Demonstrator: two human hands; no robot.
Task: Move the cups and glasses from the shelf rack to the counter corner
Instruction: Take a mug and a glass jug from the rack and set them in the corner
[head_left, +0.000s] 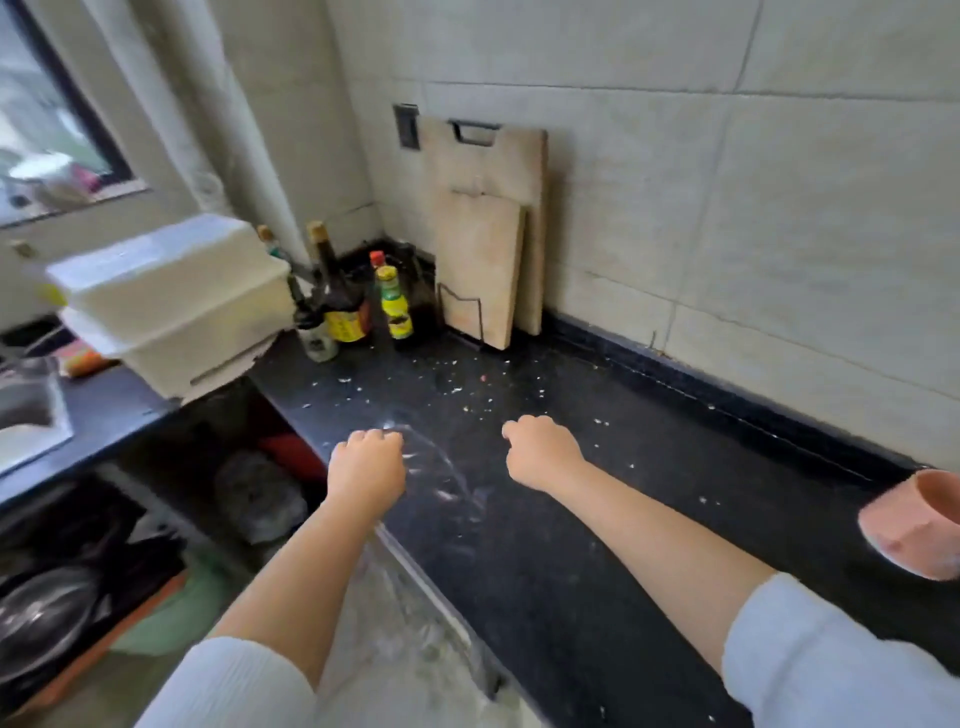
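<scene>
Cups so far: only one pink cup shows, at the right edge of the dark desk, well away from the corner by the cutting boards. No shelf rack in view. Left hand and right hand have fingers curled in, holding nothing. Looks barely started to me.

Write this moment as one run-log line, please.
left hand: curled, empty | right hand: curled, empty | pink cup: on counter, right edge
</scene>
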